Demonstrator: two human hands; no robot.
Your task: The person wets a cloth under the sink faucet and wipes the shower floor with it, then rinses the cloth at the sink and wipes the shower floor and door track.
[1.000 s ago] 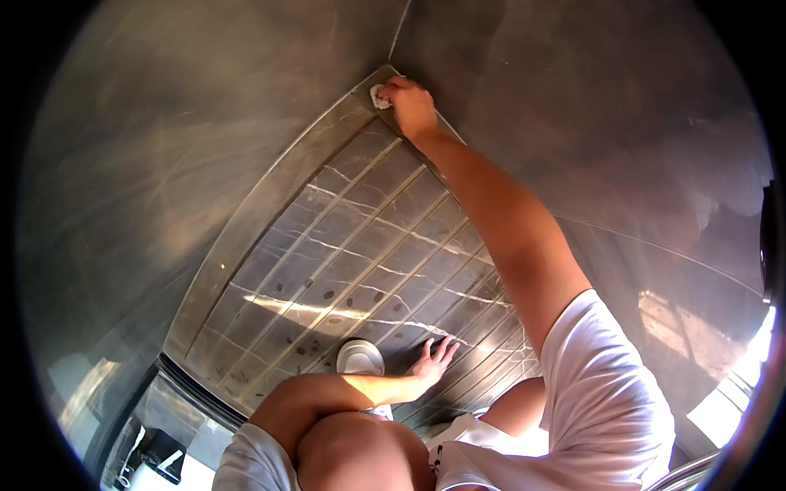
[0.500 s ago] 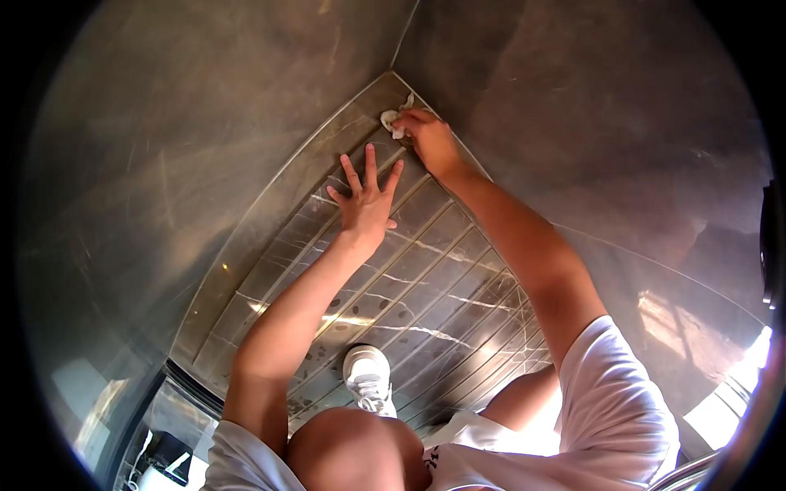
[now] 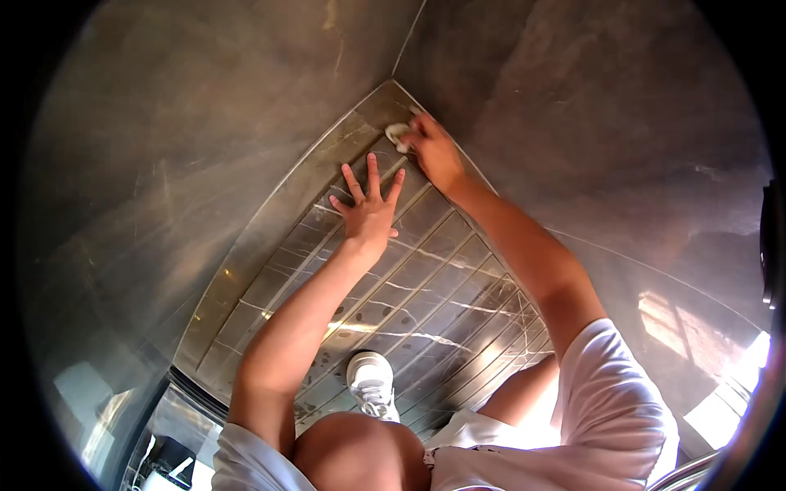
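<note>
Head view shows two bare hands. The right hand [image 3: 434, 155] pinches one crumpled white cloth [image 3: 399, 136] at the far corner of the floor [image 3: 434, 286], beside the meeting of two smooth grey walls [image 3: 205, 123]. The left hand [image 3: 371, 214], holding nothing, spreads its fingers flat on the grooved, white-veined floor. One white laced shoe [image 3: 372, 380] stands nearer, with open floor to its right.

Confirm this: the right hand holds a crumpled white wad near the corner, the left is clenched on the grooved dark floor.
Not clenched: the head view shows the left hand open, fingers spread, on the grooved dark floor. The right hand holds the crumpled white wad near the corner.
</note>
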